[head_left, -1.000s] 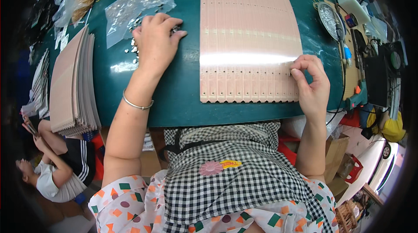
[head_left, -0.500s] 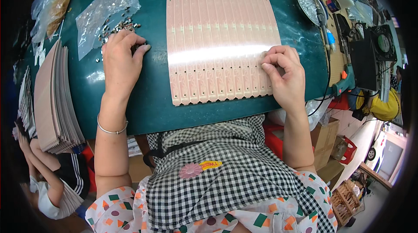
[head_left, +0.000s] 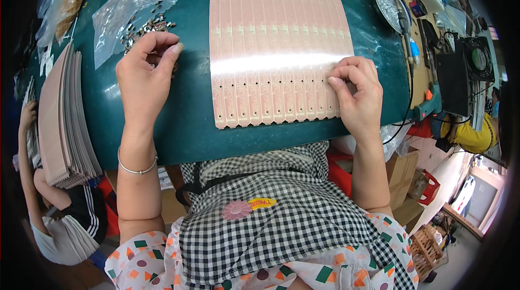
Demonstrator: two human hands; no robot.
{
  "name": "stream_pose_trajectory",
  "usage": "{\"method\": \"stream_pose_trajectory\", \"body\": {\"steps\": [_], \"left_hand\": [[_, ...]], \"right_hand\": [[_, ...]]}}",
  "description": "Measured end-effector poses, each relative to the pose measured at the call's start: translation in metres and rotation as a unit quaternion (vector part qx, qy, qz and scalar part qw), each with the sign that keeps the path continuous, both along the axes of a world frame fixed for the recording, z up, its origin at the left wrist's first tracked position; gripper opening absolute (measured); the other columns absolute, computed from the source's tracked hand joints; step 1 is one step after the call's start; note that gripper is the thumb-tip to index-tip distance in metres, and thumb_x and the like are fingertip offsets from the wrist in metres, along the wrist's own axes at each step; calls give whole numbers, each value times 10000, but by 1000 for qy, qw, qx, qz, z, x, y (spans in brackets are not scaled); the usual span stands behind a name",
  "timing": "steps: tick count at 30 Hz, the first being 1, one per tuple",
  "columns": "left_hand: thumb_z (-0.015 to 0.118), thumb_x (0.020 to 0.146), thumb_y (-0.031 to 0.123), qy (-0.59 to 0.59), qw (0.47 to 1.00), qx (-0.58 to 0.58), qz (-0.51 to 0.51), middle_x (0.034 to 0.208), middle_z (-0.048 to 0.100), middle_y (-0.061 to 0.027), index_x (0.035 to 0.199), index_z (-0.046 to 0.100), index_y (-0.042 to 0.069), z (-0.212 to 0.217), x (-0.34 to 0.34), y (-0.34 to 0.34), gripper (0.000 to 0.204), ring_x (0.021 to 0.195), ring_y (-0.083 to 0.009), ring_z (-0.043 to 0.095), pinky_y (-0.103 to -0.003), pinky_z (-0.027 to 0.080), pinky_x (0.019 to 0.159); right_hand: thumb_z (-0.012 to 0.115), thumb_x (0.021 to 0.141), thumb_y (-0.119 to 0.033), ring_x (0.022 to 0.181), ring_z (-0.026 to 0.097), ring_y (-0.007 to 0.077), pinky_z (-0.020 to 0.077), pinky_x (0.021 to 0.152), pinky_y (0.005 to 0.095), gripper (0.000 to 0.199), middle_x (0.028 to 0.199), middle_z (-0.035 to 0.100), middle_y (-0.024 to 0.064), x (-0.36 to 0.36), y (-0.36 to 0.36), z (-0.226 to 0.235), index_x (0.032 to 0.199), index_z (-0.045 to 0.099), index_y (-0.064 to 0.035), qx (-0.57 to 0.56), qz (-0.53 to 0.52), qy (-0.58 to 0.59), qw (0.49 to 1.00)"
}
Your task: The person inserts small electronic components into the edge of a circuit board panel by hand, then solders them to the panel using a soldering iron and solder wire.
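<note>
A pinkish panel of joined narrow strips, dotted with rows of small holes, lies flat on the green table. Over its right edge my right hand is closed, thumb and index finger pinched together; whatever is between them is too small to make out. Left of the panel, my left hand hangs over the table in a pinch too, its fingertips hiding anything they hold. Just beyond that hand lies a scattered heap of small shiny metal pieces, partly on a clear plastic bag.
Stacked pinkish panels stand at the table's left edge. To the far right are a metal dish of small pieces, a soldering iron with its black cable, and a black fan. A co-worker's arm shows at far left.
My left hand has shifted slightly away from me and to the left, still pinched. The right hand keeps nearly the same place on the panel. The co-worker's arm at far left has lifted.
</note>
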State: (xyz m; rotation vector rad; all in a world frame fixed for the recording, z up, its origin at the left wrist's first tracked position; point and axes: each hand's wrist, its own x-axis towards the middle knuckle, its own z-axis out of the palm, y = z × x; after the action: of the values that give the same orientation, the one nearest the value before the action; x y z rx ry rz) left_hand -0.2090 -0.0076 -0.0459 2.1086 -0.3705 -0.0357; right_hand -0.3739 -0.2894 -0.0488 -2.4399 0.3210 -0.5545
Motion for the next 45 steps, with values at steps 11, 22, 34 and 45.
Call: {"method": "stream_pose_trajectory", "body": {"steps": [11, 22, 34, 45], "left_hand": [[632, 918, 53, 459, 773, -417, -136, 870, 627, -65, 990, 628, -20, 13, -54, -35, 103, 713, -114, 550, -225, 462, 603], [632, 919, 29, 552, 675, -465, -154, 907, 658, -80, 1056, 613, -32, 15, -85, -63, 151, 736, -121, 587, -235, 510, 683], [635, 916, 29, 452, 776, -414, -147, 964, 703, -145, 1096, 656, -33, 11, -98, -67, 191, 757, -146, 645, -247, 540, 663], [605, 944, 51, 375, 833, -398, -83, 960, 699, -109, 1124, 650, -30, 7, -77, -38, 203, 701, -105, 609, -215, 511, 629]], "right_hand": [[745, 668, 20, 884, 583, 252, 482, 765, 332, 173, 853, 624, 88, -4, 3, 9, 829, 698, -23, -38, 7, -19, 999], [787, 632, 41, 805, 613, 214, 491, 667, 302, 218, 842, 639, 72, 6, 56, 34, 814, 699, -39, 129, 137, -133, 973], [727, 721, 57, 777, 600, 195, 492, 672, 288, 115, 816, 624, 85, -2, 44, 20, 807, 663, 16, 231, 58, -100, 966], [696, 709, 40, 867, 586, 272, 481, 754, 356, 112, 847, 636, 89, 8, 10, 6, 800, 650, -6, -15, 37, 23, 999]]}}
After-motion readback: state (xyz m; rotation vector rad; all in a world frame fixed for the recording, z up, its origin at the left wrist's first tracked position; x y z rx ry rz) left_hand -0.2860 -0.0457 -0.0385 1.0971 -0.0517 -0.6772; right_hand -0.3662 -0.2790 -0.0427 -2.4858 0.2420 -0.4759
